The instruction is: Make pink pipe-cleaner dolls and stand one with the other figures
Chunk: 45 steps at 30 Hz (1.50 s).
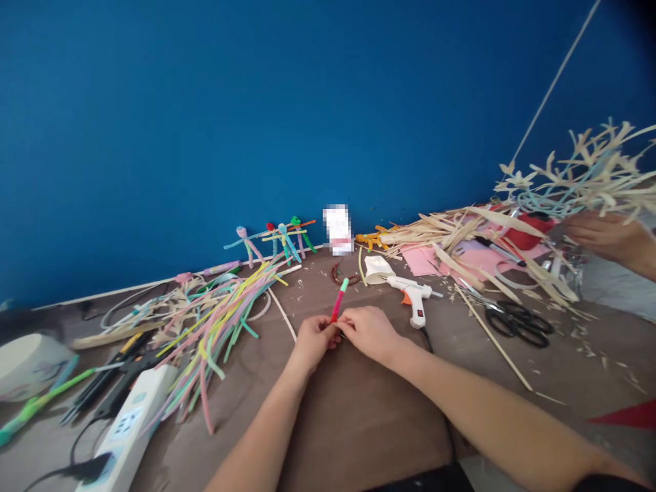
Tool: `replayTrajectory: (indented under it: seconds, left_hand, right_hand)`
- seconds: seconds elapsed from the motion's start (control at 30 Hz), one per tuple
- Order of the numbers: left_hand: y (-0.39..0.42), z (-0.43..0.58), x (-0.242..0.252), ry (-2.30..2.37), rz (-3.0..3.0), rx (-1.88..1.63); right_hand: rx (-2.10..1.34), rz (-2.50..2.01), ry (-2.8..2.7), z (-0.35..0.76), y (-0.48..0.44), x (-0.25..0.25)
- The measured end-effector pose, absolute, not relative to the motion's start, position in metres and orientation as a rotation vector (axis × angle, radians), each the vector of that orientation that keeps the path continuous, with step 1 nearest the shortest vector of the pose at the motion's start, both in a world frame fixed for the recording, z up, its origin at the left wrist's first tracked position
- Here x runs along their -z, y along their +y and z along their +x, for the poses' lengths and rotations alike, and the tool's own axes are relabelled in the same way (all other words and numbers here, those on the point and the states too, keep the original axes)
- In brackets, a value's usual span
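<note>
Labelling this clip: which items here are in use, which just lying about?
In use: left hand, right hand, red-and-green pipe cleaner held between them.
Lying about: hot glue gun, black-handled scissors, power strip.

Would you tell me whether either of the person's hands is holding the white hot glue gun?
No, the hot glue gun lies on the brown cloth, while the left hand and right hand grip a red pipe cleaner.
</note>
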State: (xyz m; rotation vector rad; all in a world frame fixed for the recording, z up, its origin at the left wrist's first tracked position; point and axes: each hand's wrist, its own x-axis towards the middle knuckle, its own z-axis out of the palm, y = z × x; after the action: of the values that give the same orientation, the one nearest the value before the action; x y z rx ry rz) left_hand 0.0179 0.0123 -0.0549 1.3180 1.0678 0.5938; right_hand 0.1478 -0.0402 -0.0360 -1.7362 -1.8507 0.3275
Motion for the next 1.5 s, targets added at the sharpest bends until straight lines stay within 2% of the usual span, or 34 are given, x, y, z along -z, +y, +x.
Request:
replayTrajectory:
  seconds: [0.33,0.5,0.57,0.77,0.97,1.27,1.5]
  left_hand:
    - [0.020,0.010,0.049,0.920,0.937,-0.725]
    - [0.023,0.008,0.049,0.821,0.849,-0.732]
    - [0.024,0.007,0.048,0.797,0.836,-0.732]
    - [0.024,0.000,0.044,0.637,0.932,-0.621]
    - [0.021,-0.001,0.039,0.669,1.106,-0.478]
    - [0.018,0.004,0.044,0.843,1.443,-0.346]
    - [0.013,0.014,0.049,1.029,1.401,-0.456]
  right_hand:
    - [-0.190,-1.602,-2.001,0.144,-0.048,0.027]
    - [-0.245,-1.627,-1.917,0.146,-0.046,0.029]
    - [-0.388,-1.597,-1.832,0.147,-0.042,0.033]
    - [-1.198,-1.392,-1.420,0.155,-0.026,0.047]
    - [-1.483,-1.250,-1.107,0.167,-0.017,0.053]
    - [-1.411,-1.314,-1.293,0.169,-0.021,0.047]
    - [-0.609,-1.746,-1.644,0.156,-0.031,0.041]
